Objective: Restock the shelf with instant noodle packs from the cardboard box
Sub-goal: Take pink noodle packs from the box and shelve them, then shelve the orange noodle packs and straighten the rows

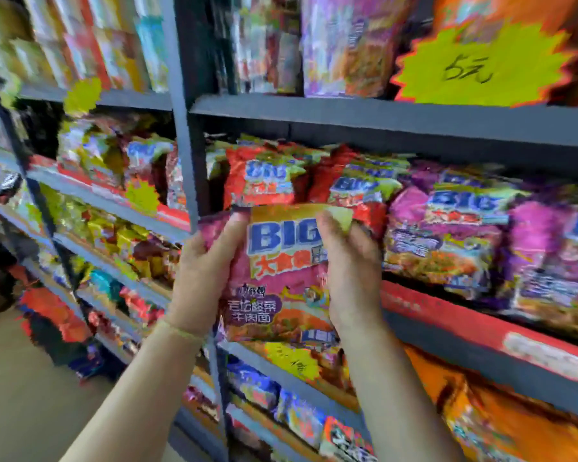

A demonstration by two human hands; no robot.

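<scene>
A pink instant noodle pack with blue "BIG" lettering is upright in front of the middle shelf. My left hand grips its left edge, thumb across the front. My right hand grips its right side, fingers curled over the top corner. Behind it on the shelf lie red packs and, to the right, pink-purple packs of the same brand. The cardboard box is out of view.
A grey upright post splits the shelving just left of the pack. A yellow price star hangs from the upper shelf. Lower shelves hold orange and blue packs. Tan floor lies at the lower left.
</scene>
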